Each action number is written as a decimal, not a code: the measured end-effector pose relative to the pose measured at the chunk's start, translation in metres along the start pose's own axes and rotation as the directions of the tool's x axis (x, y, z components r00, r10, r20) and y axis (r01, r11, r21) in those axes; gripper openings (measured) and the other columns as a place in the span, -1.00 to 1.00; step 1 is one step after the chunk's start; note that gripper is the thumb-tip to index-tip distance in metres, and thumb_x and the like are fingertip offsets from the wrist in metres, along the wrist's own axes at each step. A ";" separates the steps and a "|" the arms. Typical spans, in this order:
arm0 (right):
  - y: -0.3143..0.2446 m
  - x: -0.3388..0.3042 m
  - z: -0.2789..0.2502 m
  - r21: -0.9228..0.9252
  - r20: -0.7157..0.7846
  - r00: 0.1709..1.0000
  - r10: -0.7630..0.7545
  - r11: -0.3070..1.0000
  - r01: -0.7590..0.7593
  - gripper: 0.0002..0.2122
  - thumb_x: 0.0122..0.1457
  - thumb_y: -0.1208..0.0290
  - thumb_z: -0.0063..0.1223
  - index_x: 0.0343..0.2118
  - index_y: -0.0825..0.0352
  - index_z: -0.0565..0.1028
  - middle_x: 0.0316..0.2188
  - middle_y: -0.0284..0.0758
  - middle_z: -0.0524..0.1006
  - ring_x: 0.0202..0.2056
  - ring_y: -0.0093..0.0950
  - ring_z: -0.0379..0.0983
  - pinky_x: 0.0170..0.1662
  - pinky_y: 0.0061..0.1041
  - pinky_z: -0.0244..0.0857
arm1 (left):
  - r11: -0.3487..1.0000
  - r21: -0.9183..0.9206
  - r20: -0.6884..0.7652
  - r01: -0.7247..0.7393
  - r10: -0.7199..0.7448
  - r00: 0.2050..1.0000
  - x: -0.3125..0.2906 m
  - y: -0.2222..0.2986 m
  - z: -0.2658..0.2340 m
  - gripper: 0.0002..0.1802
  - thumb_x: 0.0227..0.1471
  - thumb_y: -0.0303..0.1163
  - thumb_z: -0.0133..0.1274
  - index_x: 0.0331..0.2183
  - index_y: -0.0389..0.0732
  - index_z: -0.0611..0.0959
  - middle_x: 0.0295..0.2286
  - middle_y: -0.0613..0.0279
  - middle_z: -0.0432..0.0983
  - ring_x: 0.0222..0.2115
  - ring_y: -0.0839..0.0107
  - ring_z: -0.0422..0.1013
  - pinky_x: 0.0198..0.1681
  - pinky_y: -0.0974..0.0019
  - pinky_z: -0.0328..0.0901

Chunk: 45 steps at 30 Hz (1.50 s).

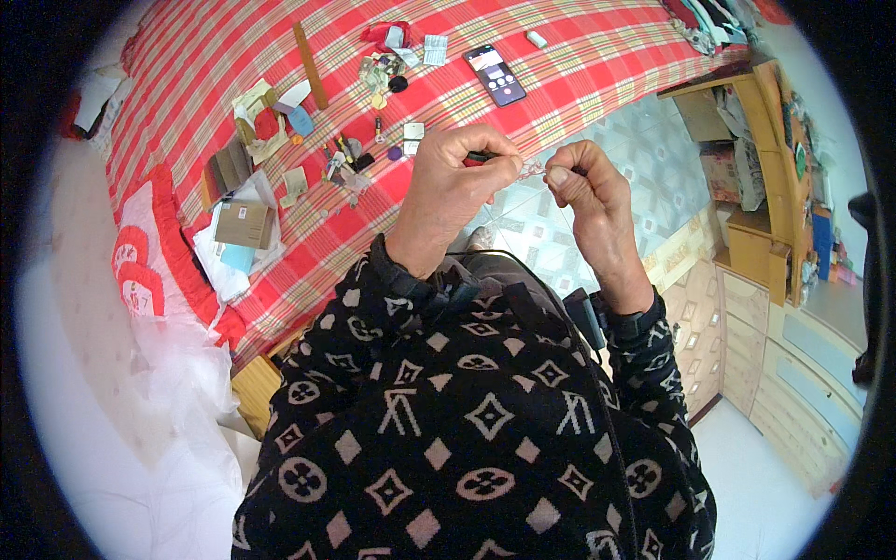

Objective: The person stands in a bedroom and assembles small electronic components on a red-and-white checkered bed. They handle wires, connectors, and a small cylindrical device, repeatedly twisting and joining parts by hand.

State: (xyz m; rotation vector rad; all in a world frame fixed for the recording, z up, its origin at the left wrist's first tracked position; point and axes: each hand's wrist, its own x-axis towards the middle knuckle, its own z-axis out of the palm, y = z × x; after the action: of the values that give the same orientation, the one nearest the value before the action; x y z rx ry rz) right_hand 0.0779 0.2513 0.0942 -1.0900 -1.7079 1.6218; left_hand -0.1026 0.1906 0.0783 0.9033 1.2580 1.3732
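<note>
In front of my chest both hands are raised close together, over the edge of the bed and the tiled floor. My left hand (448, 191) is closed, with a small dark object (480, 158) showing red and green between thumb and fingers. My right hand (595, 191) is pinched, thumb against forefinger. A thin, partly clear and reddish piece (531, 170) shows in the narrow gap between the fingertips; its kind is too small to tell. Whatever the right fingers grip is mostly hidden. Beyond my hands a phone (495, 75) with its screen lit lies on the bed.
The bed's red plaid cover (523, 33) bears a wooden strip (310, 65), a flat cardboard box (245, 224), papers and several small items (347, 161). At left lies a red-edged pillow (149, 233). A wooden shelf unit (751, 245) and drawers (803, 350) stand at right.
</note>
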 end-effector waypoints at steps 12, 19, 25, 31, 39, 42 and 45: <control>-0.001 0.012 0.026 0.164 -0.153 0.988 -0.011 0.986 0.036 -0.93 0.23 0.53 0.07 -0.28 0.41 0.49 -0.43 -0.43 0.48 -0.41 -0.65 0.33 -0.30 -0.63 0.28 | 0.995 -0.053 0.147 0.085 -0.076 0.986 0.014 0.013 -0.035 -0.81 0.06 -0.47 0.20 -0.24 -0.32 0.66 -0.54 0.40 0.47 -0.56 0.66 0.33 -0.48 0.52 0.25; -0.003 0.014 0.038 0.171 -0.149 0.988 0.026 0.985 0.000 -0.95 0.21 0.56 0.08 -0.31 0.41 0.50 -0.42 -0.43 0.50 -0.41 -0.65 0.35 -0.30 -0.61 0.29 | 0.986 -0.046 0.210 0.158 -0.145 0.967 0.020 0.009 -0.038 -0.87 0.05 -0.48 0.22 -0.32 -0.31 0.69 -0.50 0.37 0.50 -0.54 0.64 0.37 -0.48 0.53 0.25; 0.002 0.015 0.043 0.209 -0.180 0.982 0.052 0.978 -0.014 -0.97 0.20 0.56 0.07 -0.35 0.40 0.50 -0.46 -0.42 0.49 -0.42 -0.64 0.34 -0.30 -0.61 0.28 | 0.978 -0.110 0.221 0.179 -0.151 0.964 0.024 0.002 -0.048 -0.92 0.05 -0.51 0.20 -0.37 -0.32 0.68 -0.49 0.31 0.52 -0.55 0.61 0.38 -0.50 0.51 0.26; 0.009 0.019 0.037 0.290 -0.185 0.981 0.061 0.957 -0.005 -0.91 0.25 0.48 0.06 -0.27 0.38 0.50 -0.40 -0.39 0.51 -0.36 -0.60 0.38 -0.21 -0.59 0.27 | 0.959 -0.232 0.163 0.161 -0.124 0.979 0.030 -0.006 -0.059 -0.90 0.05 -0.49 0.20 -0.37 -0.34 0.69 -0.60 0.32 0.50 -0.66 0.65 0.32 -0.59 0.52 0.23; 0.001 0.027 0.064 0.181 -0.159 0.985 0.067 0.983 -0.038 -0.86 0.25 0.43 0.12 -0.20 0.37 0.51 -0.35 -0.43 0.51 -0.31 -0.64 0.38 -0.17 -0.59 0.30 | 0.947 -0.234 0.197 0.220 -0.175 0.965 0.035 -0.010 -0.071 -0.87 0.08 -0.49 0.18 -0.36 -0.37 0.67 -0.58 0.30 0.50 -0.64 0.64 0.34 -0.58 0.51 0.23; -0.001 0.032 0.075 0.225 -0.199 0.975 0.094 0.973 -0.047 -0.88 0.21 0.47 0.16 -0.25 0.40 0.53 -0.39 -0.45 0.52 -0.35 -0.69 0.36 -0.26 -0.64 0.29 | 0.943 -0.226 0.259 0.245 -0.184 0.948 0.038 -0.007 -0.077 -0.91 0.10 -0.50 0.19 -0.33 -0.30 0.65 -0.49 0.33 0.51 -0.61 0.63 0.37 -0.56 0.53 0.27; 0.001 0.041 0.074 0.167 -0.146 0.985 0.098 0.983 -0.073 -0.90 0.21 0.49 0.13 -0.28 0.40 0.54 -0.43 -0.44 0.52 -0.35 -0.67 0.38 -0.25 -0.63 0.28 | 0.962 -0.164 0.271 0.218 -0.168 0.948 0.040 -0.005 -0.081 -0.93 0.10 -0.50 0.18 -0.34 -0.29 0.65 -0.51 0.35 0.50 -0.60 0.65 0.36 -0.56 0.54 0.25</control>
State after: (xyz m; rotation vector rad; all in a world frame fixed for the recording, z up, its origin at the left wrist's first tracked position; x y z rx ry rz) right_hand -0.0052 0.2450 0.0776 -1.1891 -1.4235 1.6506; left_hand -0.1873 0.2123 0.0549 0.7716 0.9714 1.1587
